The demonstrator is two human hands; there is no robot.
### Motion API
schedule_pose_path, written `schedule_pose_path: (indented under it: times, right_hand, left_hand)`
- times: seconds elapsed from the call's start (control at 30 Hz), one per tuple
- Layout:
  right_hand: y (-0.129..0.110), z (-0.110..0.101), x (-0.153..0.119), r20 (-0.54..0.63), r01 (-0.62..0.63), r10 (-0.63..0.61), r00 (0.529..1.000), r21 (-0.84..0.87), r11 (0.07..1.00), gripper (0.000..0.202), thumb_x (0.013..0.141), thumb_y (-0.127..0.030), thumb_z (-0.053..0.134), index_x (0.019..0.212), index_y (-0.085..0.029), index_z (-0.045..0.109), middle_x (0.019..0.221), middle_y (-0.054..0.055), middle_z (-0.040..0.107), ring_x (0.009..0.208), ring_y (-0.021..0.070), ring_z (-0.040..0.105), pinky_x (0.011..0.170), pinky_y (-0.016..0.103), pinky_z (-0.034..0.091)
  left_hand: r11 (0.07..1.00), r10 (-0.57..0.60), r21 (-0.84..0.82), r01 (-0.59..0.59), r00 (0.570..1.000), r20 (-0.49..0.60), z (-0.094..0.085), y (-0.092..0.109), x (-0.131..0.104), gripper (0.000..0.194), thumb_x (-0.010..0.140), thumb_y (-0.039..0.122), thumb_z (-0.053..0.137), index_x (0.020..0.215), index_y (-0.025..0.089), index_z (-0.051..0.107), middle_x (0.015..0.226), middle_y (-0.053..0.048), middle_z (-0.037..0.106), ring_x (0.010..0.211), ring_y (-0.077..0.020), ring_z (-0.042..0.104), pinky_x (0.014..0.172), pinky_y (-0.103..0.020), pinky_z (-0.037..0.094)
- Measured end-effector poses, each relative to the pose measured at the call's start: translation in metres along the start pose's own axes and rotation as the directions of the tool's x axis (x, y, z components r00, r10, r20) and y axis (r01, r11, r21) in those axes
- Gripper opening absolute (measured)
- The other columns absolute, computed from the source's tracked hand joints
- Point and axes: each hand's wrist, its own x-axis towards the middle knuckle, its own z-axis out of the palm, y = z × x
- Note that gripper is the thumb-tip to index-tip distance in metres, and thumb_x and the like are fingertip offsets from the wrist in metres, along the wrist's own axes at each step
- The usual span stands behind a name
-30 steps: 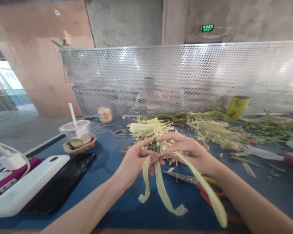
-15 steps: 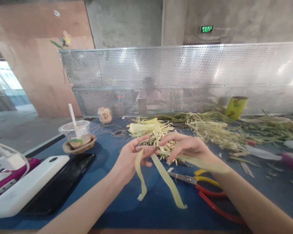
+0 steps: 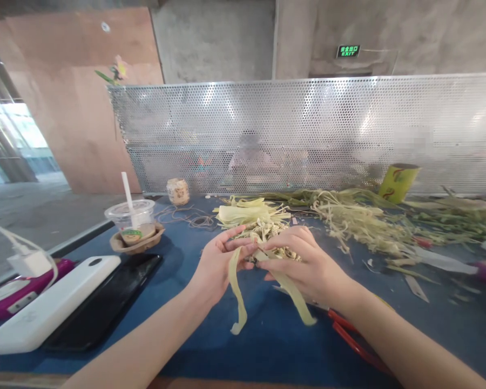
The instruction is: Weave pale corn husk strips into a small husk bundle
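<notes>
My left hand (image 3: 222, 259) pinches a pale green strip of dried leaf or husk (image 3: 237, 297), whose end hangs down over the blue table. My right hand (image 3: 299, 259) is closed at the same spot, its fingertips meeting the left thumb; a second strip end (image 3: 297, 302) droops beneath it. Just behind the fingers lies a braided-looking heap of the same fibre (image 3: 267, 229), partly covered by the hands. A fan of flat pale strips (image 3: 251, 212) rests beyond it. Under my right forearm, red-handled scissors (image 3: 356, 340) are mostly hidden.
To the left are a plastic cup with straw (image 3: 132, 221) in a cardboard holder, a black phone (image 3: 105, 302), a white power bank (image 3: 56, 302) and a purple power strip (image 3: 20, 289). Shredded fibre (image 3: 356, 216) and a yellow-green tube (image 3: 399, 183) lie right. A perforated metal screen (image 3: 308, 135) stands behind.
My right hand has moved down and in toward the left, its fingers closing at the strip and covering more of the scissors. The view has shifted slightly left.
</notes>
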Motion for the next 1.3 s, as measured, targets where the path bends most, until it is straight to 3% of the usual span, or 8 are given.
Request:
schedule_pose_path:
  times: [0.17,0.3,0.4,0.57,0.7,0.8,1.0,1.3]
  right_hand:
    - [0.004,0.003,0.004,0.059,-0.395,0.414,0.908,0.449,0.801,0.011,0.081,-0.025,0.058,0.084,-0.023,0.069,0.088,0.006,0.067,0.083,0.0171,0.062,0.074,0.032,0.051]
    - [0.002,0.002,0.009,0.361,-0.738,0.724,0.588,0.607,0.296,0.020,0.077,-0.035,0.060,0.069,-0.017,0.060,0.063,0.002,0.066,0.053,0.0126,0.061,0.049,0.023,0.050]
    - [-0.001,0.001,0.010,0.520,-0.825,0.744,0.420,0.560,0.075,0.023,0.077,-0.037,0.059,0.070,-0.016,0.056,0.051,-0.001,0.062,0.041,0.0091,0.056,0.041,0.019,0.046]
    - [-0.005,0.002,0.008,0.616,-0.850,0.697,0.367,0.526,-0.017,0.028,0.079,-0.042,0.056,0.068,-0.017,0.058,0.039,-0.004,0.055,0.033,0.0070,0.050,0.034,0.014,0.041]
    - [-0.005,-0.001,0.008,0.772,-0.865,0.577,0.266,0.455,-0.211,0.048,0.085,-0.048,0.045,0.053,-0.014,0.057,0.037,-0.002,0.052,0.026,0.0043,0.043,0.029,0.013,0.036]
    - [-0.003,-0.009,0.010,0.863,-0.877,0.387,0.324,0.428,-0.219,0.053,0.087,-0.049,0.038,0.055,-0.012,0.060,0.048,0.002,0.060,0.032,0.0067,0.051,0.033,0.017,0.043]
    - [-0.007,-0.022,0.014,0.654,-0.820,0.499,0.568,0.504,0.273,0.032,0.089,-0.029,0.040,0.075,-0.011,0.063,0.063,0.003,0.063,0.055,0.0089,0.060,0.056,0.020,0.049]
    - [0.001,-0.021,0.009,0.731,-0.802,0.355,0.583,0.589,0.103,0.030,0.078,-0.010,0.035,0.089,-0.014,0.062,0.063,0.002,0.060,0.051,0.0089,0.056,0.049,0.020,0.046]
  left_hand:
    - [0.975,0.165,0.143,-0.173,0.984,0.063,-0.005,-0.004,0.000,0.067,0.057,0.013,0.077,0.118,0.009,0.051,0.071,-0.002,0.071,0.054,-0.0133,0.063,0.047,-0.023,0.054]
    - [0.948,0.160,0.257,-0.189,0.978,0.130,-0.005,-0.006,-0.003,0.068,0.060,0.017,0.076,0.122,0.009,0.049,0.076,-0.004,0.072,0.055,-0.0128,0.063,0.050,-0.025,0.056]
    - [0.947,0.145,0.270,-0.174,0.981,0.127,-0.002,-0.005,-0.004,0.066,0.061,0.018,0.076,0.121,0.009,0.051,0.075,-0.004,0.072,0.054,-0.0109,0.063,0.050,-0.021,0.055]
    - [0.958,0.110,0.251,-0.136,0.987,0.113,0.001,-0.006,-0.004,0.074,0.053,0.016,0.080,0.121,0.008,0.050,0.072,-0.002,0.070,0.057,-0.0115,0.064,0.053,-0.021,0.055]
    - [0.937,0.113,0.320,-0.143,0.988,0.108,-0.001,-0.007,-0.001,0.077,0.053,0.018,0.080,0.124,0.011,0.050,0.075,-0.001,0.071,0.057,-0.0109,0.063,0.051,-0.019,0.052]
    - [0.917,0.120,0.369,-0.149,0.988,0.099,-0.005,-0.005,0.003,0.075,0.055,0.020,0.079,0.124,0.012,0.050,0.079,-0.002,0.071,0.053,-0.0079,0.060,0.048,-0.017,0.048]
    - [0.937,0.029,0.343,-0.071,0.991,0.127,-0.008,-0.007,0.007,0.073,0.055,0.021,0.080,0.121,0.009,0.051,0.075,-0.002,0.070,0.052,-0.0068,0.058,0.046,-0.017,0.043]
    - [0.924,-0.011,0.377,-0.066,0.980,0.199,-0.007,-0.010,0.003,0.097,0.056,0.018,0.076,0.137,0.005,0.026,0.073,-0.003,0.068,0.052,-0.0105,0.057,0.049,-0.023,0.043]
